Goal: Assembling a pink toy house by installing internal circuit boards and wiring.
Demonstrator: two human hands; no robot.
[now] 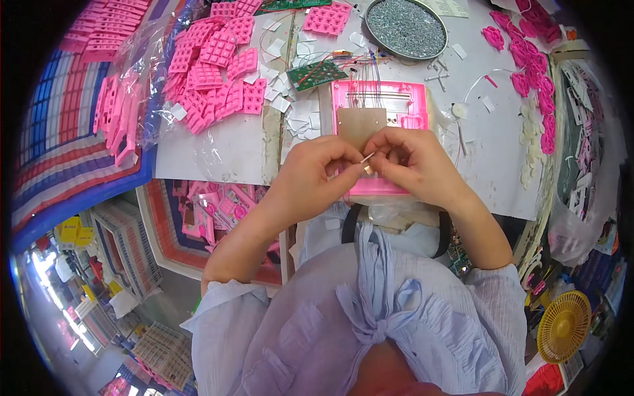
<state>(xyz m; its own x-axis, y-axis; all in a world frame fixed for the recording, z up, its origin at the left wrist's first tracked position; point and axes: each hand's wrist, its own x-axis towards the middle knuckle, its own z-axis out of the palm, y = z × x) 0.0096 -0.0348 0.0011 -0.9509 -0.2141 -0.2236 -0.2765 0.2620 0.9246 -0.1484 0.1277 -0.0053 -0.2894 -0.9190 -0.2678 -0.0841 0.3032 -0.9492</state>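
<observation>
My left hand [320,173] and my right hand [417,164] meet over a pink plastic housing [376,186], their thumbs and fingers pinched close together. Between the fingertips shows a small thin white piece [368,158], held in my left hand. Just below it is a small gold-coloured bit [368,170], mostly covered by fingers. What my right fingertips grip is hidden. A brown rectangular board [360,125] lies in the housing, with several thin wires running up from it. Above the housing sits a green circuit board [317,75] with red wires.
At the back stands a round metal tray [405,30] of small screws. Pink button pads [208,66] are piled at the left, with white paper squares [281,103] beside them. Pink cable bundles [522,59] line the right side. A drawer [221,211] of pink parts is below left.
</observation>
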